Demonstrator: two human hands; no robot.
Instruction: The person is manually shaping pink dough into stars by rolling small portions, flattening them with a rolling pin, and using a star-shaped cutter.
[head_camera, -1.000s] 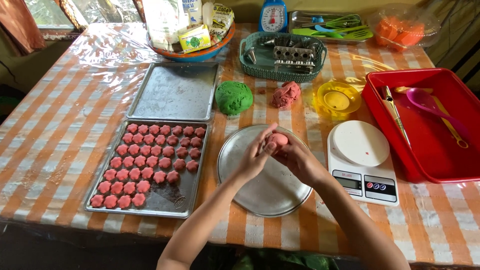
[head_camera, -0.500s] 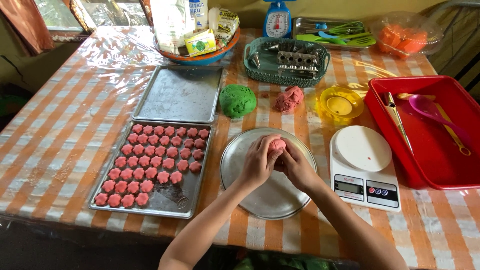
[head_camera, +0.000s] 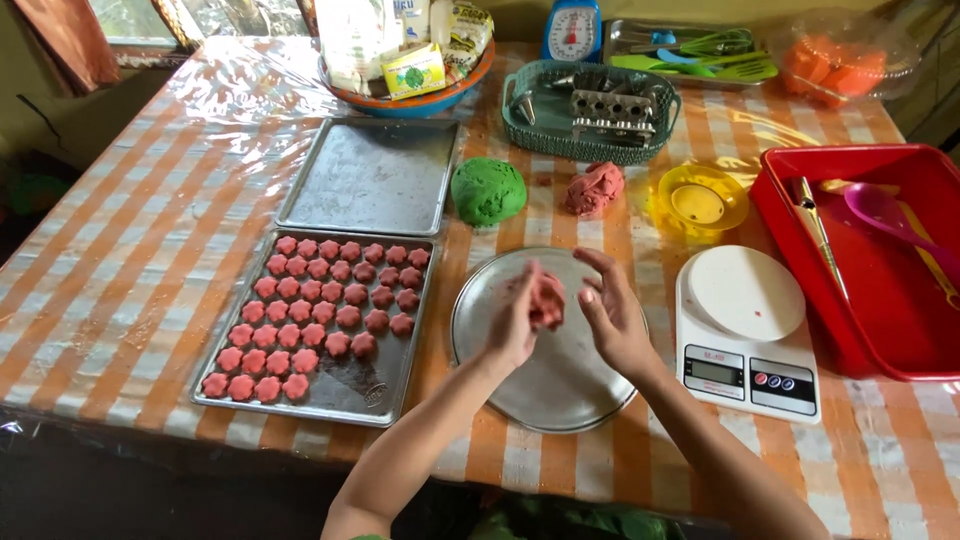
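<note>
- Since half a second ago, the two hands have parted: they were pressed together around the pink dough piece, and now the right hand has drawn away from it.
- Head camera view, with the round metal plate (head_camera: 560, 385) as landmark.
- One left hand (head_camera: 515, 325) hovers over the plate, fingers curled around one small pink dough piece (head_camera: 547, 298), which it holds above the plate's upper middle.
- One right hand (head_camera: 612, 318) hovers just right of the piece, palm open and fingers spread, holding nothing; whether a fingertip touches the dough cannot be told.
- Left of the plate lies one rectangular baking tray (head_camera: 385, 385) holding about thirty-five pink flower-shaped dough pieces (head_camera: 322, 318) in six rows.
- Beyond that tray, up and left of the plate, sits a second baking tray (head_camera: 372, 178) of the same kind.
- Just beyond the plate rest one green dough ball (head_camera: 488, 190) and one pink dough lump (head_camera: 594, 189), side by side and apart.
- Right of the plate stands one white kitchen scale (head_camera: 745, 330); beyond it, one yellow bowl (head_camera: 702, 197).
- Far right of the plate is one red tub (head_camera: 800, 235) holding one pink spoon (head_camera: 880, 212) and tongs.
- Far beyond the plate stand one teal basket (head_camera: 525, 135) of metal moulds and one blue dial scale (head_camera: 573, 30).
- All of it rests on a table (head_camera: 120, 270) with an orange checked cloth under clear plastic.
</note>
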